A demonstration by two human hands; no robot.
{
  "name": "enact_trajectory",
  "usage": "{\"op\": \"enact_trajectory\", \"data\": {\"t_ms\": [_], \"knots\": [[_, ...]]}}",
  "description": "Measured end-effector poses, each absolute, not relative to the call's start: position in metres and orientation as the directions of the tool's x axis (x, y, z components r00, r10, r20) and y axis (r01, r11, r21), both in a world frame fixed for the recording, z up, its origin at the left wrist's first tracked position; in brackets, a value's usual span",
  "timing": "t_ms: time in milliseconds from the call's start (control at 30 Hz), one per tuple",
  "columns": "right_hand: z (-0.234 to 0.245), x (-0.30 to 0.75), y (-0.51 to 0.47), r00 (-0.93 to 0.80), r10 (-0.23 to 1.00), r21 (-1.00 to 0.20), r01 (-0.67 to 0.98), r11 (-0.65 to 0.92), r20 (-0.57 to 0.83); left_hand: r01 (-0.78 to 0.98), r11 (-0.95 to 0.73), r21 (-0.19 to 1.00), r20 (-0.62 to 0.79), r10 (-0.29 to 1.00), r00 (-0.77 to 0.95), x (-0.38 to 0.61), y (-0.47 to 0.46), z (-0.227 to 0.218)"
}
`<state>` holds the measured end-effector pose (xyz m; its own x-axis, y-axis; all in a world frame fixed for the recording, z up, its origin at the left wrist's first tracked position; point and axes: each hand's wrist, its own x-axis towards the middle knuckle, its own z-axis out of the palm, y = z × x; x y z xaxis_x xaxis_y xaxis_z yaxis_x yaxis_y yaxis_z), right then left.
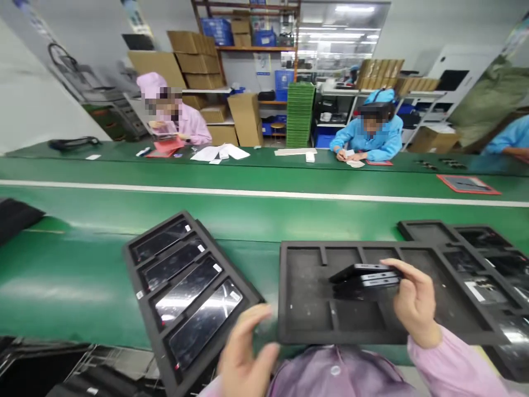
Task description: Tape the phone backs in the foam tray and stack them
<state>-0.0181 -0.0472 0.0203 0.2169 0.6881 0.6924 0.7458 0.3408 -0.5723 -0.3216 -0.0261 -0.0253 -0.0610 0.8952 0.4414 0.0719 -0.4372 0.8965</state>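
Note:
My right hand (417, 303) is closed on the ends of a small stack of phones (372, 275), thin dark slabs with black or silver edges. It holds them tilted above a black compartment tray (303, 331), whose visible compartments hold no phones. My left hand (246, 355) is open, thumb and fingers apart with nothing between them, a little blurred. It is beside the lower right edge of another black tray (142, 309). In that tray lie several glossy dark phones (206, 325), one per compartment, with small white labels.
More black trays with dark glossy slabs (485, 237) stand at the right. Across the green bench (256, 212), a person in pink (194, 124) and a person in blue (390, 132) work. A red-edged flat panel (469, 184) lies at the far right, with papers (219, 153) opposite.

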Motion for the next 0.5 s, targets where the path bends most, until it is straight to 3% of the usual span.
{"op": "enact_trajectory", "data": {"t_ms": [67,200,300,500], "knots": [[0.014,-0.021,-0.049,0.204,0.696,-0.587,0.719,0.371,0.689,0.134,-0.468,0.873,0.421,0.864,0.276,-0.261,-0.014,-0.02],[0.007,-0.019,-0.056,0.157,0.717,-0.625,0.637,0.451,0.679,0.156,-0.493,0.856,0.342,0.766,0.545,-0.185,0.013,-0.008],[0.007,-0.014,-0.06,0.099,0.729,-0.629,0.591,0.505,0.678,0.075,-0.504,0.861,0.351,0.694,0.629,-0.173,0.018,-0.003],[0.014,-0.008,-0.064,-0.039,0.71,-0.568,0.571,0.593,0.703,-0.089,-0.65,0.755,0.56,0.567,0.603,-0.181,0.01,-0.002]]}}
